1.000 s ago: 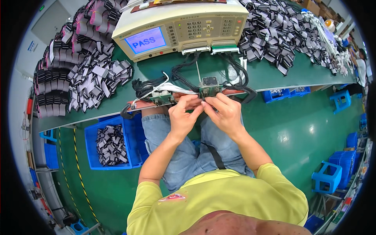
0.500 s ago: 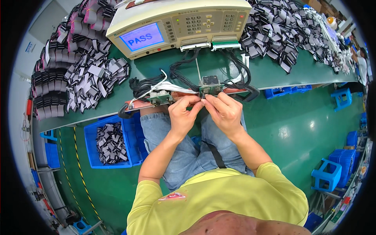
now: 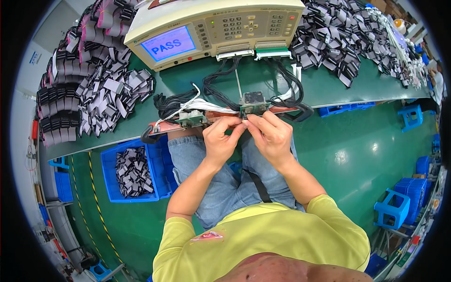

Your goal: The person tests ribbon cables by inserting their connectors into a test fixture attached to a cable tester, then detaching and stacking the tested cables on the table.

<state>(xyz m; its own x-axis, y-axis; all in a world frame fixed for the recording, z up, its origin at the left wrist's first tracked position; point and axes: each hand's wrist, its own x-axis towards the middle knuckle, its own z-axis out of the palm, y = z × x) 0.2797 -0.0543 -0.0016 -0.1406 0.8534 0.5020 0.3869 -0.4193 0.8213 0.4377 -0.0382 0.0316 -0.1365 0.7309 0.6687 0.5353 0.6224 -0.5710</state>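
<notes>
A green tabletop [image 3: 258, 76] is seen at twelve o'clock, glossy floor [image 3: 343, 155] at three. A tiny black block [image 3: 244, 117] is pinched by both hands [image 3: 221, 140].

Fingertips [image 3: 239, 127] mostly hide a dark piece [image 3: 244, 117] (too small to tell)

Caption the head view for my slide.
Left hand and right hand meet at a green-and-black fixture before a beige instrument, ribbon cables heaped either side.

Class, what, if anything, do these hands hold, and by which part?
Left hand and right hand seem to pinch a small dark piece; the part held is hidden.
</notes>
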